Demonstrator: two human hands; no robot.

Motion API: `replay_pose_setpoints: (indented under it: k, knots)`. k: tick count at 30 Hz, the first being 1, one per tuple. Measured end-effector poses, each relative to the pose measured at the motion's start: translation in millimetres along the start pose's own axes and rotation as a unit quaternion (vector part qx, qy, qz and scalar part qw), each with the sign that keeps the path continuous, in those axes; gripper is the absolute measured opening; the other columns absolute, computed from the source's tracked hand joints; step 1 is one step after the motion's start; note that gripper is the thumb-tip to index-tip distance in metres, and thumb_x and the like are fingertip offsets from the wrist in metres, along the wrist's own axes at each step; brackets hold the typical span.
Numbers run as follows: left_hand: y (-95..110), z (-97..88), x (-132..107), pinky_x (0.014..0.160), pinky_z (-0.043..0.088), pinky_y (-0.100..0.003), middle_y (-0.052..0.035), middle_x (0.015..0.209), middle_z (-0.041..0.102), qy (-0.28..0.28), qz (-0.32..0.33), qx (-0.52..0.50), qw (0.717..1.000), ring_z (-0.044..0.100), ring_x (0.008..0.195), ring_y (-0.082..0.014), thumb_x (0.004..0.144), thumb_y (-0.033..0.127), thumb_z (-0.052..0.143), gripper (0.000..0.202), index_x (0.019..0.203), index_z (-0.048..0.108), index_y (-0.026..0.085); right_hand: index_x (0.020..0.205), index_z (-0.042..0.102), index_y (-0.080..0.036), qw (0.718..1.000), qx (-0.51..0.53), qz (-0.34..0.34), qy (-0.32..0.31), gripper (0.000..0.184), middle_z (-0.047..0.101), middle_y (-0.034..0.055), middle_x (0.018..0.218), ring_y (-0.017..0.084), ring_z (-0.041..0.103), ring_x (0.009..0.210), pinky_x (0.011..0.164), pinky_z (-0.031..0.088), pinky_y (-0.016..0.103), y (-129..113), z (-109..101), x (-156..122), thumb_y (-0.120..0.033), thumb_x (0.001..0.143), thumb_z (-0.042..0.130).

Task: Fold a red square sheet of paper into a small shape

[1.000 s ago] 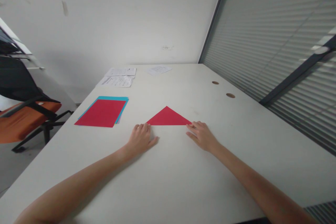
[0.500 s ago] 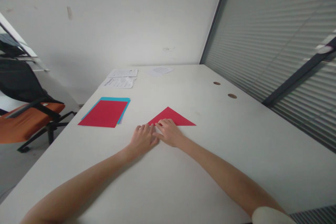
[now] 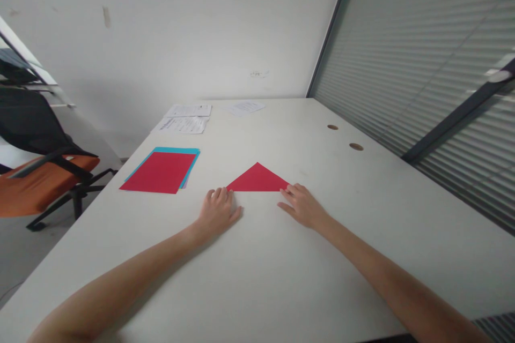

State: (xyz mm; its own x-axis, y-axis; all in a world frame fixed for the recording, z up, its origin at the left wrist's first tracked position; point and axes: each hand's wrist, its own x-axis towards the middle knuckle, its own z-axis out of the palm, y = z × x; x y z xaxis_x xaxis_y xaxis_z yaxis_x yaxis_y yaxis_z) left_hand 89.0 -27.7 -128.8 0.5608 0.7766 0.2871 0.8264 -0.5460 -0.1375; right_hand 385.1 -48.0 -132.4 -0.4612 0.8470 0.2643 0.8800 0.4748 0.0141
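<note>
A red sheet of paper (image 3: pixel 257 178), folded into a triangle, lies flat on the white table with its long edge toward me. My left hand (image 3: pixel 218 209) rests at its left corner, fingertips on the paper and thumb stretched out on the table. At the opposite end, my right hand (image 3: pixel 304 206) has its fingertips on the right corner, its thumb apart from the fingers. Both hands are open and press from above; the two corners are hidden under the fingers.
Left of the triangle lies a stack of coloured paper (image 3: pixel 161 172), red on top with blue beneath. Printed sheets (image 3: pixel 187 118) lie at the far end of the table (image 3: pixel 257 278). Two round holes (image 3: pixel 356 147) are at the right. An orange-seated chair (image 3: pixel 44 179) stands at the left.
My right hand has slid rightward along the triangle's long edge, from beside my left hand to the right corner. My left hand and the paper have stayed in place.
</note>
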Motion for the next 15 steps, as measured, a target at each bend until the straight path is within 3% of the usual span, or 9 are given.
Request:
replay_pose_setpoints:
  k: [6, 12, 15]
  knots:
    - [-1.3, 0.4, -0.8, 0.09, 0.045, -0.045, -0.0178, 0.107, 0.066, 0.012, -0.011, -0.004, 1.0, 0.059, 0.103, -0.0306, 0.092, 0.042, 0.05, 0.042, 0.114, 0.066, 0.009, 0.113, 0.068, -0.008, 0.999, -0.019, 0.01, 0.044, 0.051, 0.066, 0.0154, 0.098, 0.026, 0.056, 0.092, 0.088, 0.044, 0.041, 36.3, -0.2, -33.7, -0.046, 0.1, 0.036]
    - [2.2, -0.2, -2.1, 0.101, 0.038, -0.053, -0.0197, 0.108, 0.067, 0.025, -0.019, 0.024, 0.999, 0.059, 0.106, -0.0331, 0.091, 0.045, 0.052, 0.048, 0.119, 0.065, 0.007, 0.108, 0.07, -0.011, 0.996, -0.063, -0.005, 0.063, 0.046, 0.066, 0.0125, 0.094, 0.026, 0.056, 0.091, 0.092, 0.039, 0.044, 37.9, -1.8, -32.9, -0.045, 0.1, 0.039]
    - [1.3, 0.1, -1.7, 0.101, 0.038, -0.054, -0.0213, 0.107, 0.068, 0.026, -0.022, 0.039, 0.999, 0.059, 0.107, -0.0347, 0.091, 0.048, 0.052, 0.051, 0.112, 0.068, 0.005, 0.109, 0.07, -0.011, 0.995, -0.072, 0.003, 0.062, 0.042, 0.067, 0.0125, 0.095, 0.026, 0.057, 0.092, 0.094, 0.038, 0.045, 36.7, -2.6, -33.4, -0.042, 0.099, 0.042]
